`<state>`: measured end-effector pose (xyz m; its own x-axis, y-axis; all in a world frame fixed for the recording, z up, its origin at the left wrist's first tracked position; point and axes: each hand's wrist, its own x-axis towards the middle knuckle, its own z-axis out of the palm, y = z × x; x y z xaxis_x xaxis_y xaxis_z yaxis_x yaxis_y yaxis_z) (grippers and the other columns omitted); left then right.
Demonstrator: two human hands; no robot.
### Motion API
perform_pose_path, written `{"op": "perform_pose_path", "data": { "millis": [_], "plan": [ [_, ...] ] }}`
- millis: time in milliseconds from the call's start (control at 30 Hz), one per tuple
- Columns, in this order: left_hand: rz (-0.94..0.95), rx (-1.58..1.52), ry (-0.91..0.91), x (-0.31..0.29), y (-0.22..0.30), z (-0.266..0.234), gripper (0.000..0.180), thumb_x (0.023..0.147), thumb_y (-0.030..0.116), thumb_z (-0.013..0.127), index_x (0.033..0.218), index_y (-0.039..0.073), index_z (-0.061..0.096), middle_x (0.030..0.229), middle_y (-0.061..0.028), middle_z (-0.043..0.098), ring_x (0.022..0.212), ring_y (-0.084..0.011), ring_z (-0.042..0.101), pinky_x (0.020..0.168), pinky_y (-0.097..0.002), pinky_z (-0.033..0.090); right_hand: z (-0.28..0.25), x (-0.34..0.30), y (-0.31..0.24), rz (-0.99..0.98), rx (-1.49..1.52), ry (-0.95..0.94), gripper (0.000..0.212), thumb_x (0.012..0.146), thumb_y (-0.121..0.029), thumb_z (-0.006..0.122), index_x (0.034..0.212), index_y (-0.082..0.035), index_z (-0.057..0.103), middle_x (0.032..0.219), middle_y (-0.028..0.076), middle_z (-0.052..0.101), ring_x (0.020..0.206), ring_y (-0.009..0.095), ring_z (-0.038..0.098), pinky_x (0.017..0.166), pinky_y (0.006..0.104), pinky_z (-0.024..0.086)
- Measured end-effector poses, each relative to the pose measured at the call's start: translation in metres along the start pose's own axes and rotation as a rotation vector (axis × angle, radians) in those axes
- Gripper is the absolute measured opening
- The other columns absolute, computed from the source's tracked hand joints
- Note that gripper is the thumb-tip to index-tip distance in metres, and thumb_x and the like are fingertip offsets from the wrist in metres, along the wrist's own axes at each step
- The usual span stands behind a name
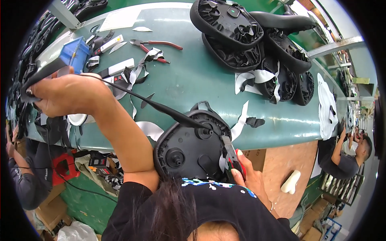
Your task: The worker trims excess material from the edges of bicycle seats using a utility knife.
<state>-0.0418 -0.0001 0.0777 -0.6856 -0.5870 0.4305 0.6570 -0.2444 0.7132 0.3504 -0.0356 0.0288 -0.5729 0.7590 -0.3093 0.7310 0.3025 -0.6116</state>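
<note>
A black bicycle-type saddle [189, 156] lies upside down against my body at the table's near edge, its plastic base with two round mounts facing up. From it a long black strip of cover material [155, 105] stretches taut to the upper left. My left hand [72, 93] is raised over the table's left side, fingers closed on that strip's far end. At the saddle's right rim my right hand [251, 176] grips a red-and-black utility knife [230, 154], its metal blade end against the edge. Part of the saddle is hidden by my hair and shirt.
Several upside-down saddles [227, 24] are piled at the back right. Red-handled pliers [165, 43], white-and-black scraps [138, 74] and a blue bin [74, 54] sit at the left. A white scrap [241, 120] lies beside the saddle. Co-workers [345, 160] are on both sides.
</note>
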Motion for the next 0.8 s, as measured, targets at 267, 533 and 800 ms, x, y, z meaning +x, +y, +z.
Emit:
{"op": "perform_pose_path", "data": {
  "millis": [267,533,800],
  "plan": [
    [0.448,0.56,-1.296,-0.057,-0.036,-0.061,0.06,0.08,0.037,0.071,0.122,-0.001,0.05,0.119,-0.0244,0.054,0.111,-0.0368,0.052,0.094,-0.0405,0.04,0.014,0.038,0.02,0.01,0.369,0.212,0.059,0.081,-0.019,0.073,0.127,0.0,0.041,0.084,0.012,0.063,0.076,0.025,0.064,0.069,0.0343,0.05],
    [-0.844,0.418,-1.846,-0.028,-0.024,-0.125,0.042,0.087,0.037,0.065,0.105,-0.001,0.065,0.094,-0.0054,0.067,0.082,-0.0145,0.062,0.073,-0.029,0.049,-0.011,0.131,-0.013,-0.285,0.47,0.353,0.036,0.082,-0.023,0.073,0.104,-0.001,0.055,0.071,0.006,0.059,0.061,0.013,0.055,0.057,0.0277,0.045],
    [-1.081,-0.032,-1.063,-0.014,-0.044,-0.022,0.042,0.094,0.041,0.053,0.111,0.002,0.058,0.097,-0.0096,0.064,0.078,-0.0181,0.064,0.063,-0.028,0.05,-0.043,0.232,-0.035,-0.221,0.936,0.294,0.054,0.083,-0.016,0.069,0.132,-0.006,0.048,0.088,0.003,0.058,0.071,0.012,0.065,0.047,0.0221,0.05]
  ]
}}
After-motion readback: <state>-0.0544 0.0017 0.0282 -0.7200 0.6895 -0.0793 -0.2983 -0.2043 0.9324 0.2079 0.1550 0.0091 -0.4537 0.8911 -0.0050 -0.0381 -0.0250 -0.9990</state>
